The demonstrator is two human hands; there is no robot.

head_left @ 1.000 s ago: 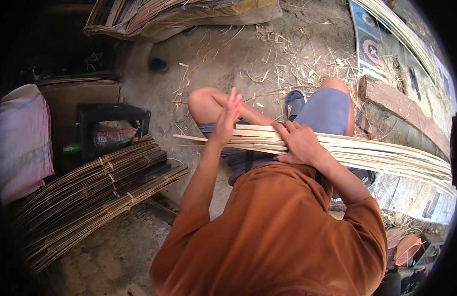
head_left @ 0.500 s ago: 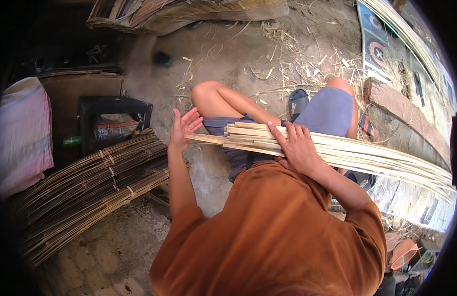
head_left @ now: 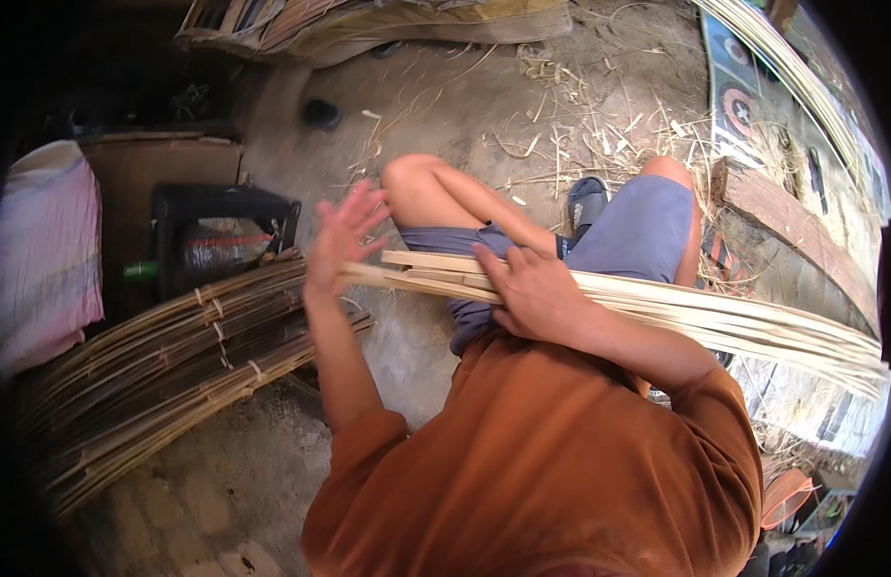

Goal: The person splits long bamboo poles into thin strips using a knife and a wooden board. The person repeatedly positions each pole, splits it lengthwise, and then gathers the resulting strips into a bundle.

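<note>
Head view: right hand (head_left: pixel 540 293) closed over a long bundle of thin, pale, flat wooden-looking strips (head_left: pixel 696 310), fingers laid across the top; underside of the grip hidden. Left hand (head_left: pixel 344 238) spread wide, fingers apart and slightly blurred, palm beside the strips' left ends; cannot tell whether it touches them. Bundle lies across the lap, over grey-blue cloth shorts (head_left: pixel 628 231), its left ends uneven, its right part running out to the picture's right rim. Lower left: dark brown stack of long slender strips (head_left: pixel 166 380), bound with pale ties. Behind it, a black box-shaped frame (head_left: pixel 224 199) and a white-and-pink cloth-like sack (head_left: pixel 51 260). Right of the knees, a rough reddish-brown wooden plank (head_left: pixel 797 231). Ahead, curled pale shavings (head_left: pixel 677 128) litter the grey-brown floor (head_left: pixel 445 125).
</note>
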